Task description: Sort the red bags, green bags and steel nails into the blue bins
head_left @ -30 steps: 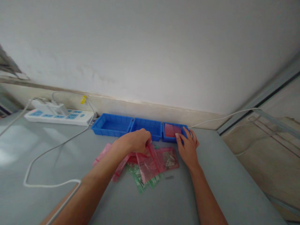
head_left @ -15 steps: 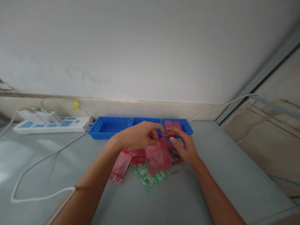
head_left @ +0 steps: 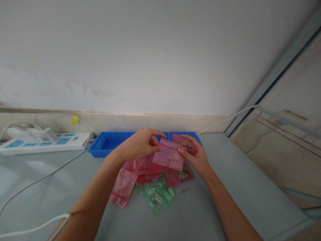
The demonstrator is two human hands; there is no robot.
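A pink zip bag (head_left: 169, 158) is held up between my two hands, its red zip line across the upper part. My left hand (head_left: 142, 144) pinches the bag's upper left corner. At the right edge, my right hand (head_left: 197, 156) grips it between thumb and fingers. Below it are more pink bags (head_left: 124, 187), one at the right with small metal parts (head_left: 184, 174) showing through. Several green bags (head_left: 155, 195) of small metal pieces lie in front of them. One loose screw-like metal piece (head_left: 185, 190) rests to their right.
Blue trays (head_left: 105, 142) stand in a row along the wall; the right one holds a pink bag (head_left: 177, 138). A white power strip (head_left: 72, 142) with plugged-in adapters sits at the left. A white cable (head_left: 56, 169) crosses the table and my left forearm.
The pink bag has turned from hanging upright to lying flatter, its zip end now on top. My right hand has closed on its edge. The view has shifted slightly.
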